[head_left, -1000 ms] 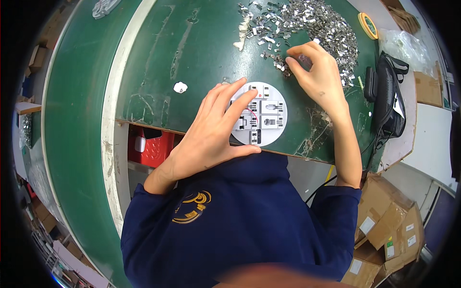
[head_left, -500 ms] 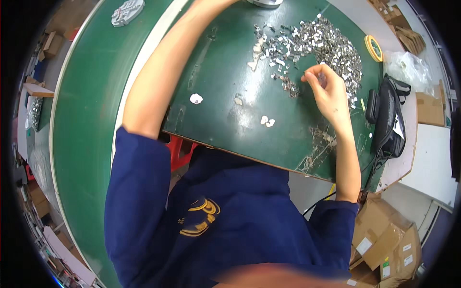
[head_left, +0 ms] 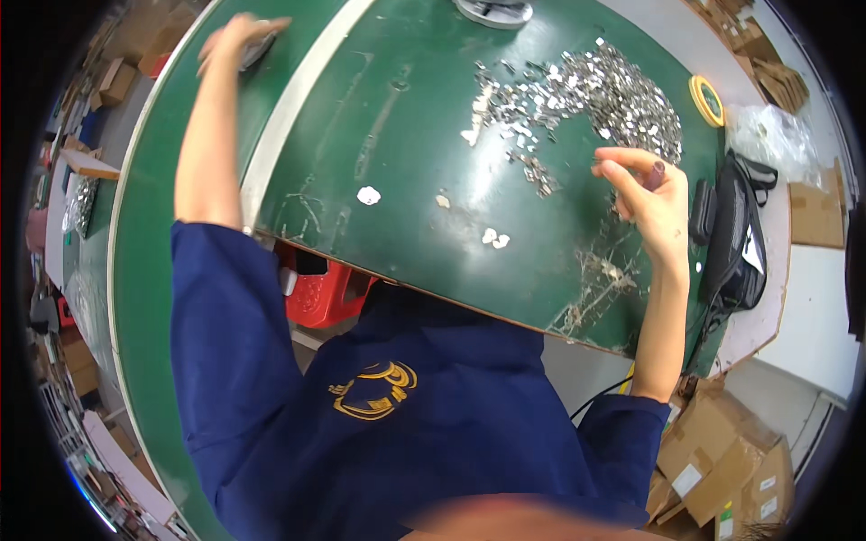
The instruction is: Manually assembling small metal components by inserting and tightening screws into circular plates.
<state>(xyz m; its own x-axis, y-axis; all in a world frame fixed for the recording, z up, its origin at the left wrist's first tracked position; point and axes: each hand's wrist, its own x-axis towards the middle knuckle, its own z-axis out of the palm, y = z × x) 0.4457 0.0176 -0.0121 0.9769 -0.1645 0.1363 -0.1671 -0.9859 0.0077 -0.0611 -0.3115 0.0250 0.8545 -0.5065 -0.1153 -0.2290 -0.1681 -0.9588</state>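
Note:
My left hand (head_left: 233, 43) reaches far left over the green belt. Its fingers, slightly blurred, close over a grey molded part (head_left: 258, 52), mostly covered by the hand. My right hand (head_left: 657, 203) is raised above the right side of the green table, with thumb and forefinger pinched. A purplish-brown, round-ended handle-like piece (head_left: 657, 175) sticks up between its fingers; the rest of that piece is hidden. Something tiny and dark shows at the fingertips, too small to name. Beyond this hand lies a wide heap of small shiny metal pieces (head_left: 622, 95), with a few scattered nearer (head_left: 534, 171).
Another round grey part (head_left: 494, 13) sits at the table's far edge. A yellow tape roll (head_left: 707, 100), a clear plastic bag (head_left: 774, 140) and a black bag (head_left: 735, 230) line the right side. A pale rail (head_left: 302, 95) divides belt and table. Below stands a red stool (head_left: 320, 293).
My left hand has swung from the table's far edge leftward onto the grey part on the belt. My right hand has drawn back from the metal pieces, slightly nearer and to the right.

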